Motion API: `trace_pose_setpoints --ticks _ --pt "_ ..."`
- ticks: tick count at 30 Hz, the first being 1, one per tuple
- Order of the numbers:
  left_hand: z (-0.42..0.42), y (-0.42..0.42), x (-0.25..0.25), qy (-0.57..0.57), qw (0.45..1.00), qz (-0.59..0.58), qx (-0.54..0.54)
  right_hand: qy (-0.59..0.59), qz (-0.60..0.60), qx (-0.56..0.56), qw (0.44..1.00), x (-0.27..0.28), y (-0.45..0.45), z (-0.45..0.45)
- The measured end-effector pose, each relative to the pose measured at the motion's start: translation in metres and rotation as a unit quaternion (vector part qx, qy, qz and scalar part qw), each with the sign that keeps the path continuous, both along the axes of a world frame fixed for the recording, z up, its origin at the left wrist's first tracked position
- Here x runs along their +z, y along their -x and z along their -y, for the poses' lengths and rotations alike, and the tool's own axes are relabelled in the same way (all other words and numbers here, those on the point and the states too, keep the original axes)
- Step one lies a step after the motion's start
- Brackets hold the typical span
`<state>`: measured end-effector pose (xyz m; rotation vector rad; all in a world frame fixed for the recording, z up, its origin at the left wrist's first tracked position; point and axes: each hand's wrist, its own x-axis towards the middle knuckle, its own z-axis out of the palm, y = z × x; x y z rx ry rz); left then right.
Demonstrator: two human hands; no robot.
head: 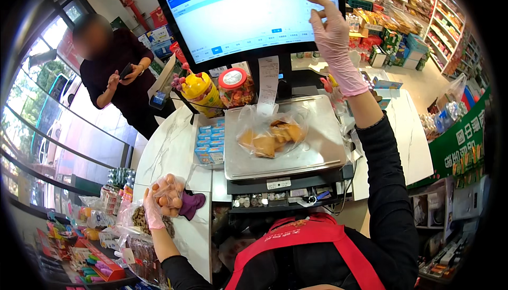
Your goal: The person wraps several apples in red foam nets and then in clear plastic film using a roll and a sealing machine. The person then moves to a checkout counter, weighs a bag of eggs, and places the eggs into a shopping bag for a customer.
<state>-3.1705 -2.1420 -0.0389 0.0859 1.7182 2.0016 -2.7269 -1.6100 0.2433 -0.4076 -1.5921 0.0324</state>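
My right hand (333, 39), in a thin pink glove, is raised at the right side of a lit touchscreen monitor (254, 20), its fingers bent in front of the screen. At the left, my left hand (152, 210), gloved alike, rests against a clear plastic bag of eggs (168, 196); whether its fingers grip the bag cannot be told. A purple cloth (192, 205) lies beside the eggs. On the steel weighing plate (317, 159) of the scale sits a clear bag of brown, flat food pieces (274, 139). A printed paper strip (268, 79) hangs behind it.
An open cash drawer (260, 200) with coins juts out below the scale. Left of the scale stand a box of small blue packs (210, 143), a yellow tub (202, 93) and a red-lidded jar (237, 87). A person (119, 67) with a phone stands across the marble-patterned counter (162, 147).
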Motion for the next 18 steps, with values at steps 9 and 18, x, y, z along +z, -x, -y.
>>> trace_pose_setpoints --ticks 9,18 --pt "-0.01 -0.011 0.011 0.021 0.996 -0.045 -0.069 0.014 0.032 -0.08 0.996 0.029 -0.014 -0.016" --pt "0.027 0.013 -0.009 0.129 0.977 -0.139 0.1 -0.023 -0.021 -0.156 0.987 0.052 -0.013 -0.04"
